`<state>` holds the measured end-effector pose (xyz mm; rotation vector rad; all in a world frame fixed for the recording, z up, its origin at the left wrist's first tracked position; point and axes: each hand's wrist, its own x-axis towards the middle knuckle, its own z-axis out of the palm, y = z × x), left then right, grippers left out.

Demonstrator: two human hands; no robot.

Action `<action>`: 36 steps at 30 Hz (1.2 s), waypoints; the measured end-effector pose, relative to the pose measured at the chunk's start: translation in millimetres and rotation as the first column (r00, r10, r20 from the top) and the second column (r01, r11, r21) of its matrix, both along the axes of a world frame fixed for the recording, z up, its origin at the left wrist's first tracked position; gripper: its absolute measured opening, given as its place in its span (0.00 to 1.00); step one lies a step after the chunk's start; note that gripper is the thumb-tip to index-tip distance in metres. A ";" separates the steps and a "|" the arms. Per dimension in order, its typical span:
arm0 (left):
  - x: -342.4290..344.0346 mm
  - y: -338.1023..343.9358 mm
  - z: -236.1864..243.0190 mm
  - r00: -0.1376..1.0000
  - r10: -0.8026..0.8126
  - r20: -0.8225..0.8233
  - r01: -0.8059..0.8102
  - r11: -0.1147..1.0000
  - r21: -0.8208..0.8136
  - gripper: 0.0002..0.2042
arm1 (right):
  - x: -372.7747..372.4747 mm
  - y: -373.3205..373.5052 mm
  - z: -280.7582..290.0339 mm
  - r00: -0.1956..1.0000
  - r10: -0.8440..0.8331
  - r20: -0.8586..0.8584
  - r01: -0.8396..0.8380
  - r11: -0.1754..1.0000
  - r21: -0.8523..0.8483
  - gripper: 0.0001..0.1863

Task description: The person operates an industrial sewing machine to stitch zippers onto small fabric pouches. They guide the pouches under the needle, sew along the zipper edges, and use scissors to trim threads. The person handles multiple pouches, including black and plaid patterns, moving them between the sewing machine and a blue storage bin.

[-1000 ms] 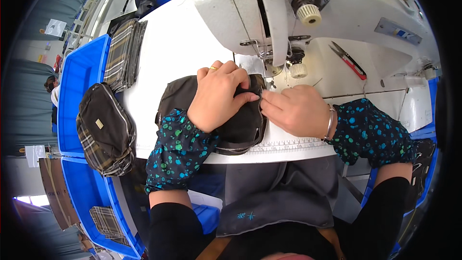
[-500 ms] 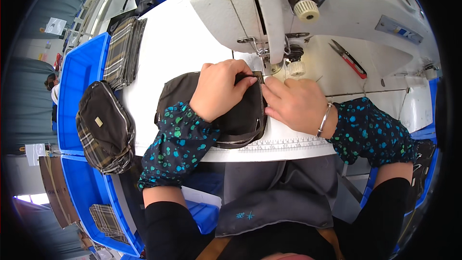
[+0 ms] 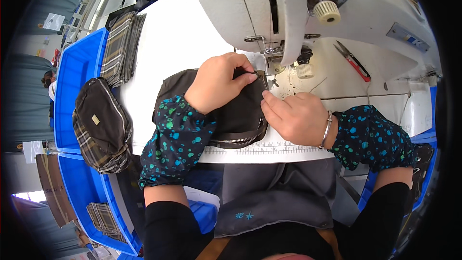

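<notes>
A dark brown fabric pouch with a zipper along its near edge lies flat on the white sewing table, just in front of the machine's presser foot. My left hand rests across the pouch, its thumb and index finger pinching the far right corner. At the pouch's right edge, my right hand has its fingers bent and drawn together, the tips on the zipper side edge. The part under my fingertips is hidden.
The white sewing machine overhangs the far side. Red-handled thread snips lie to the right. At left are a finished-looking plaid-and-brown pouch, stacked plaid pieces and blue bins. A ruler strip lines the front edge.
My right hand has slid toward me along the pouch's right edge. My left hand keeps its pinch on the corner. The whole view has shifted slightly.
</notes>
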<state>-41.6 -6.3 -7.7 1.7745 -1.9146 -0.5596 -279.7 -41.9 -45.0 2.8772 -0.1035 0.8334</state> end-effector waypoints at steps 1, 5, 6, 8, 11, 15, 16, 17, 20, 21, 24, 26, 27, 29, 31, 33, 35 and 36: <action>-2.6 0.1 -1.2 1.000 0.018 0.016 -0.018 1.000 -0.015 0.07 | -0.7 1.1 -0.3 1.000 -0.018 -0.014 0.018 1.000 0.003 0.15; -11.6 -1.3 1.8 0.987 0.100 0.126 -0.099 0.995 -0.011 0.07 | 0.4 1.4 -0.5 0.999 -0.033 -0.011 0.033 0.999 0.012 0.15; -12.5 -1.2 1.9 0.985 0.107 0.138 -0.105 0.994 -0.022 0.07 | 0.4 1.4 0.4 0.999 -0.033 -0.017 0.033 0.999 0.015 0.15; -13.8 -1.7 1.5 0.981 0.121 0.151 -0.117 0.992 -0.038 0.07 | 0.0 1.5 2.8 0.999 -0.034 -0.028 0.034 0.999 0.022 0.16; -14.7 -3.0 -0.3 0.978 0.139 0.153 -0.132 0.990 -0.051 0.07 | 0.4 2.6 2.6 0.998 -0.049 -0.030 0.050 0.999 0.014 0.16; -12.5 -4.6 -5.4 0.979 0.148 0.142 -0.141 0.988 -0.059 0.08 | 0.2 2.9 3.6 0.998 -0.053 -0.032 0.053 0.998 0.018 0.16; -12.0 -5.0 -6.9 0.980 0.148 0.136 -0.140 0.988 -0.061 0.08 | 0.4 3.2 3.4 0.998 -0.054 -0.031 0.054 0.998 0.022 0.16; -11.8 -4.9 -7.5 0.980 0.151 0.133 -0.143 0.988 -0.063 0.08 | 0.6 3.4 3.3 0.998 -0.055 -0.029 0.055 0.998 0.027 0.16; -12.0 -3.9 -7.8 0.978 0.162 0.131 -0.153 0.985 -0.077 0.08 | 1.6 3.1 3.3 0.998 -0.053 -0.032 0.054 0.998 0.033 0.17; -12.6 -4.2 -7.8 0.977 0.163 0.135 -0.152 0.985 -0.086 0.08 | 0.8 3.3 2.5 0.997 -0.064 -0.043 0.065 0.997 0.030 0.17; -18.6 -3.4 -2.9 0.971 0.202 0.127 -0.199 0.979 -0.036 0.08 | -0.8 3.6 1.3 0.995 -0.074 -0.063 0.077 0.996 0.039 0.18; -18.5 -1.7 -5.4 0.966 0.209 0.154 -0.194 0.975 -0.106 0.08 | 0.6 2.9 3.1 0.997 -0.050 -0.058 0.054 0.996 0.066 0.17; -16.4 -1.0 -11.3 0.962 0.199 0.187 -0.160 0.966 -0.204 0.08 | 0.9 2.7 3.2 0.997 -0.050 -0.059 0.054 0.996 0.070 0.17; -14.1 1.3 -15.9 0.955 0.190 0.226 -0.132 0.960 -0.248 0.08 | 1.0 2.8 3.4 0.997 -0.050 -0.062 0.055 0.996 0.076 0.17; -15.7 3.6 -11.9 0.955 0.184 0.235 -0.153 0.978 -0.141 0.08 | 0.9 3.2 4.1 0.996 -0.051 -0.068 0.057 0.994 0.088 0.17; -14.5 -0.2 -12.4 0.969 0.163 0.185 -0.151 0.985 -0.077 0.09 | 0.5 3.2 4.5 0.996 -0.052 -0.073 0.058 0.994 0.089 0.17; -13.4 -4.0 -14.4 0.978 0.149 0.148 -0.142 0.988 -0.057 0.09 | -0.9 2.7 4.1 0.996 -0.051 -0.075 0.057 0.995 0.080 0.17; -11.9 -6.3 -16.3 0.980 0.145 0.137 -0.136 0.988 -0.069 0.09 | -0.5 1.8 4.1 0.996 -0.059 -0.073 0.064 0.995 0.074 0.17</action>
